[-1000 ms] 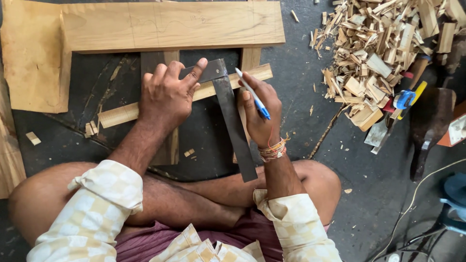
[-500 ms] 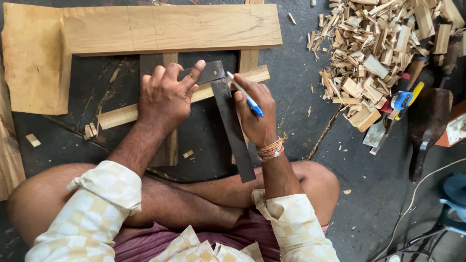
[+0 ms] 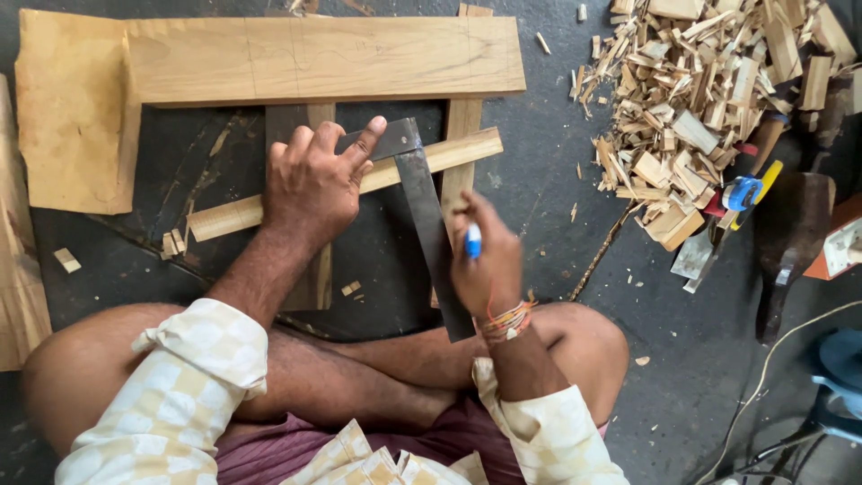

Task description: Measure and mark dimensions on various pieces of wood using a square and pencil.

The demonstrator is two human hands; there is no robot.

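My left hand (image 3: pixel 310 184) stays pressed flat on the metal square (image 3: pixel 422 216), fingers spread, pinning it across the thin wooden strip (image 3: pixel 449 153) on the floor. My right hand (image 3: pixel 485 265), closed around the blue-capped pen (image 3: pixel 472 241), has slid down the blade, away from the strip it was marking a moment ago, so that line looks drawn.

Pen (image 3: pixel 472 241) tip hidden behind right hand (image 3: pixel 485 269); left hand (image 3: pixel 310 184) covers strip (image 3: pixel 449 153) middle.
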